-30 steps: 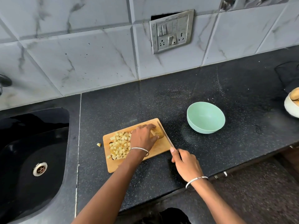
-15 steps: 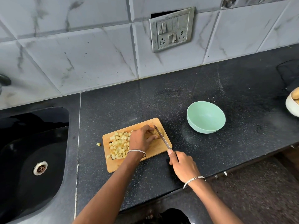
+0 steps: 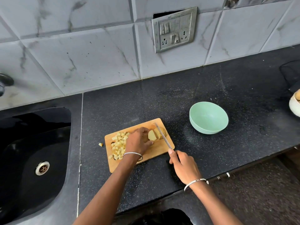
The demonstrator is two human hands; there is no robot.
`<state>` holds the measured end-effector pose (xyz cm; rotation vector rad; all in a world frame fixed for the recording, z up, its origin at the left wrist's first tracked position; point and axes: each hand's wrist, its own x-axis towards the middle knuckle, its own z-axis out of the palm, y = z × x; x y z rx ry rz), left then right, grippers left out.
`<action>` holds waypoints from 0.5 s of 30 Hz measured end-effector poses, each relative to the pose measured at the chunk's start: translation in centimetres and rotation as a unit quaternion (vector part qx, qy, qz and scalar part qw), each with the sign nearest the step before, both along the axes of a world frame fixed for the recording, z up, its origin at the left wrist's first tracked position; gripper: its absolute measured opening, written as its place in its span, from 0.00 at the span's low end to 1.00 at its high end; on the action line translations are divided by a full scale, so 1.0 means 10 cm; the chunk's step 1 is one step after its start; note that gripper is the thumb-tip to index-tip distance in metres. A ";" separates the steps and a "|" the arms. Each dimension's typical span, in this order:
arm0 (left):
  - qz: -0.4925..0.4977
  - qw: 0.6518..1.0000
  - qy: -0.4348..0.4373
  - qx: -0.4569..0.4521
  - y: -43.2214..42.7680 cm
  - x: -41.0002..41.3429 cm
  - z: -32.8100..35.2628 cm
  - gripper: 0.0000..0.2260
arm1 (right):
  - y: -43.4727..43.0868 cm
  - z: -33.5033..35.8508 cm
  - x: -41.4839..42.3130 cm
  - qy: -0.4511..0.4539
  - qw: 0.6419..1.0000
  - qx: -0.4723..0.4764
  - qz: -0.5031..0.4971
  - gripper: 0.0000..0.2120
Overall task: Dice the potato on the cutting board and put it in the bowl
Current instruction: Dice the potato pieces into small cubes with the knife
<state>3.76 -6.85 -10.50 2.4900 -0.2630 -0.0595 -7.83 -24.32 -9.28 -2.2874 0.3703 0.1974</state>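
Observation:
A wooden cutting board (image 3: 159, 150) lies on the black counter. A heap of diced potato cubes (image 3: 118, 146) covers its left half. My left hand (image 3: 138, 141) holds down a sliced potato piece (image 3: 154, 134) on the board's far right part. My right hand (image 3: 182, 164) grips a knife (image 3: 163, 135) by the handle; the blade lies across the right end of the potato. An empty mint-green bowl (image 3: 208, 117) stands to the right of the board.
One potato cube (image 3: 100, 144) lies on the counter left of the board. A black sink (image 3: 32, 159) with a steel drain fills the left. A white bowl (image 3: 294, 105) with something tan sits at the right edge. The counter's front edge runs close below my right hand.
The knife has shifted right and come down on the potato's right end. My left hand has drawn back slightly, uncovering cut slices.

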 end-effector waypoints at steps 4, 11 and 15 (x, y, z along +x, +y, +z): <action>-0.018 0.999 -0.010 0.050 -0.02 0.04 0.02 0.23 | 0.11 -0.03 0.01 0.012 1.000 -0.019 0.018 0.23; -0.016 0.997 -0.012 0.077 -0.06 0.06 -0.01 0.23 | 0.26 -0.13 0.08 0.047 0.998 -0.047 0.017 0.27; -0.009 0.998 -0.007 0.062 -0.07 0.08 -0.01 0.23 | 0.29 -0.14 0.13 0.054 0.997 -0.055 0.023 0.28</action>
